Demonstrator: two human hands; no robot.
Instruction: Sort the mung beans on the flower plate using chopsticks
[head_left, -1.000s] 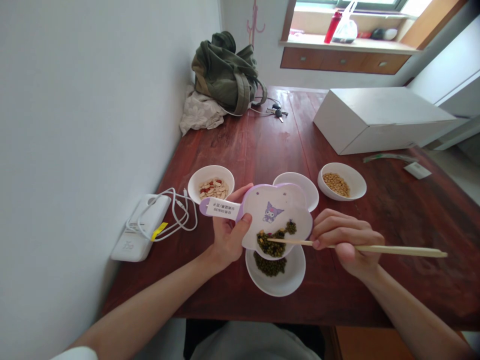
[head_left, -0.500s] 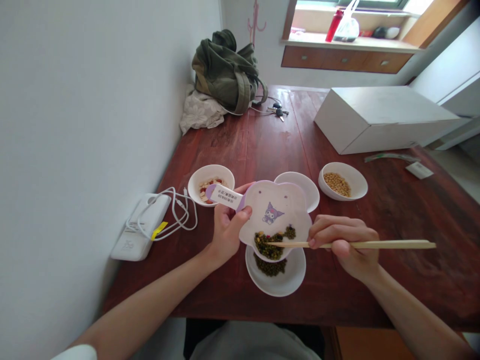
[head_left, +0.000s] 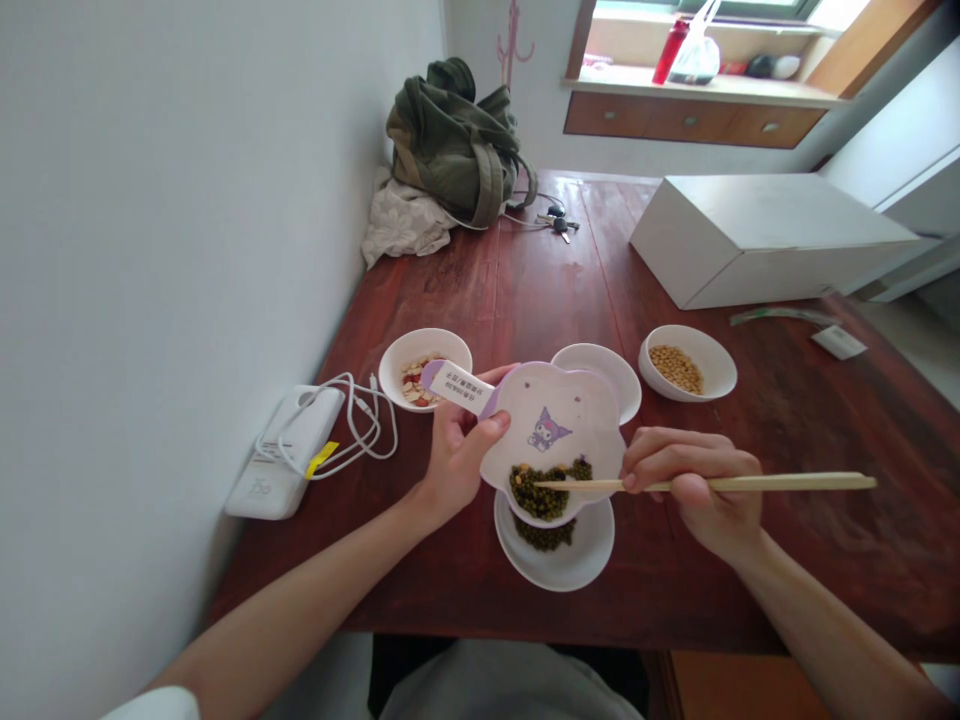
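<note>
My left hand [head_left: 466, 450] grips a white and lilac cartoon bowl [head_left: 592, 415] by its labelled handle side, thumb on the rim. The bowl is tilted toward me, and mixed green beans [head_left: 540, 495] lie along its near edge. My right hand [head_left: 697, 485] is closed around a pair of wooden chopsticks [head_left: 795, 483], whose tips touch the beans. Directly below stands a white bowl [head_left: 555, 575] with more green beans, partly hidden by the tilted one. Behind it, another white bowl [head_left: 622, 385] is partly covered.
A white bowl of peanuts [head_left: 390, 365] stands at left, one of soybeans [head_left: 724, 370] at right. A power bank [head_left: 285, 460] with a white cable lies by the wall. Farther back are a green bag [head_left: 442, 140], keys [head_left: 559, 222] and a large white box [head_left: 772, 240].
The cartoon bowl's handle has turned slightly, and the bowl tips a little differently over the lower one. The chopstick tips have shifted slightly right, still among the beans.
</note>
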